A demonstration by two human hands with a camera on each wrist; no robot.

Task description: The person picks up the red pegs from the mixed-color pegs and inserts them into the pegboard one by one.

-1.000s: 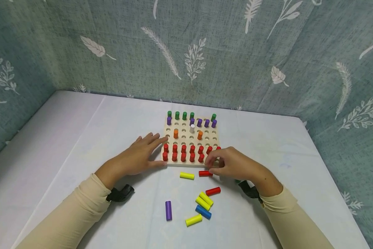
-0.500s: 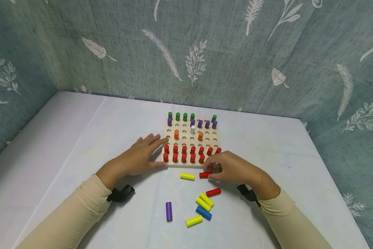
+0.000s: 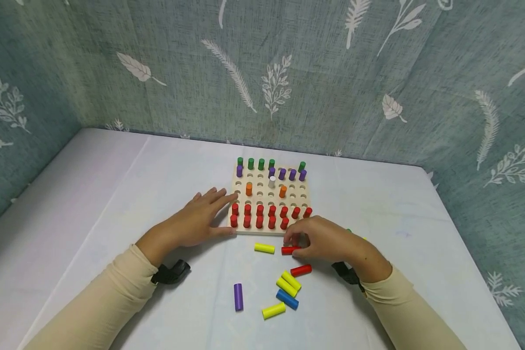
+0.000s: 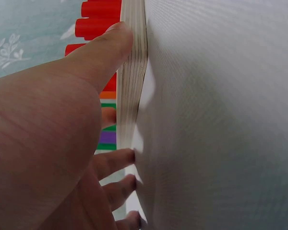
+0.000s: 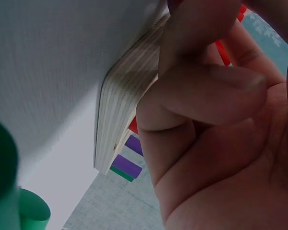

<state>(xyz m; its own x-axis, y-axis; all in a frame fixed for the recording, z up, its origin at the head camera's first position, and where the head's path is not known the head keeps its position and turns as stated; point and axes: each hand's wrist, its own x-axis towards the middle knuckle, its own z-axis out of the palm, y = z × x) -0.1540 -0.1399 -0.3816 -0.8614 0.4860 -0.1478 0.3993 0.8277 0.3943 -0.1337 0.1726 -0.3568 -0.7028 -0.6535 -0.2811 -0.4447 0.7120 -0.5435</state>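
Note:
My left hand [image 3: 192, 218] lies with fingers spread at the left edge of a wooden pegboard [image 3: 259, 232]. In the left wrist view its thumb rests against the side of the board. In front of the board's right corner, my right hand [image 3: 330, 240] pinches a red peg [image 3: 288, 250] lying on the table, with thumb and curled fingers at its right end. The right wrist view shows only a dark red bit of it past the fingertips. Standing in the board are two front rows of red pegs [image 3: 260, 222], partly hidden by the right hand, plus orange, white, purple and green pegs.
Loose on the white table are a yellow peg [image 3: 264, 248], another red peg [image 3: 301, 270], several yellow pegs, a blue peg [image 3: 287, 299] and a purple peg [image 3: 238, 297]. Green pegs [image 5: 33, 206] lie near the right wrist. A patterned cloth [image 3: 170, 97] hangs behind.
My right hand has come slightly toward me and closed on the red peg, which has shifted a little the same way. My left hand has stayed at the board.

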